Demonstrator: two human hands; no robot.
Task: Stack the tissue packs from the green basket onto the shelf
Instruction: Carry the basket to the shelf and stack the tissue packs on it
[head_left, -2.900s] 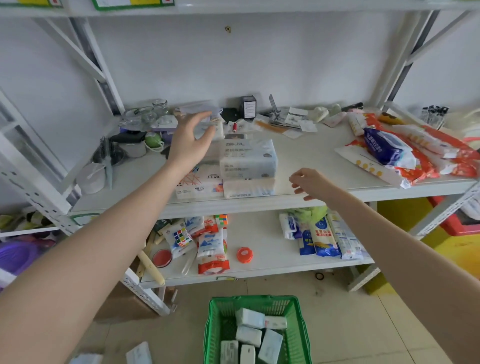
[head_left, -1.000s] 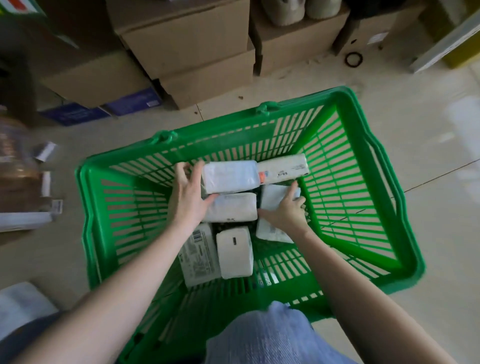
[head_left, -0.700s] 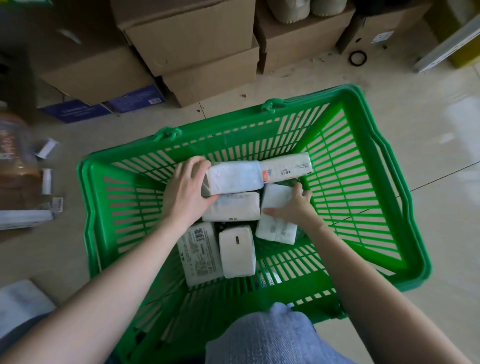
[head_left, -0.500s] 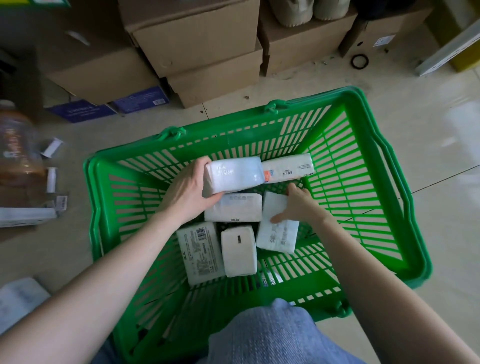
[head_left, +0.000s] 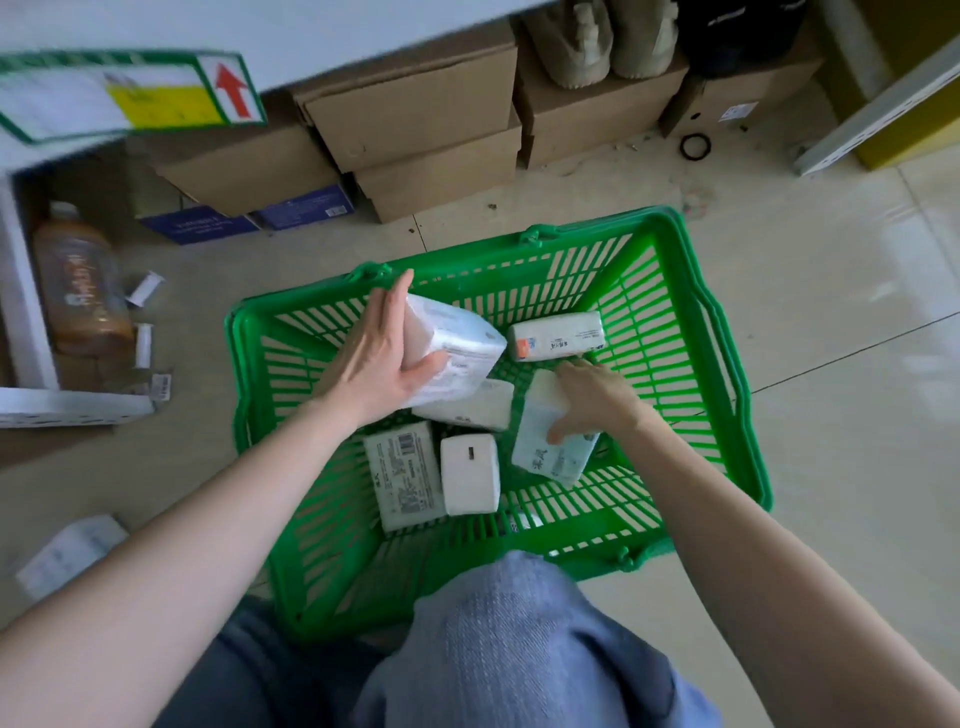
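Left hand (head_left: 382, 358) clamped on tissue pack (head_left: 457, 353), right hand (head_left: 592, 400) seemingly gripping another pack (head_left: 550, 452), fingertips hidden.

Basket (head_left: 722, 332) is bright green w/ slotted walls. Tissue packs inside are mostly white: one (head_left: 556, 340) has an orange patch at its end, another (head_left: 405, 475) has black print & a barcode, one (head_left: 550, 457) is pale mint w/ dark characters. Boxes (head_left: 415, 119) plain brown cardboard. Sign (head_left: 130, 93) is green-edged, yellow block, red arrow. Floor (head_left: 831, 260) beige tile. Knee (head_left: 498, 639) in faded blue denim.

Hands (head_left: 382, 358) on packs (head_left: 457, 348) in basket (head_left: 722, 374)
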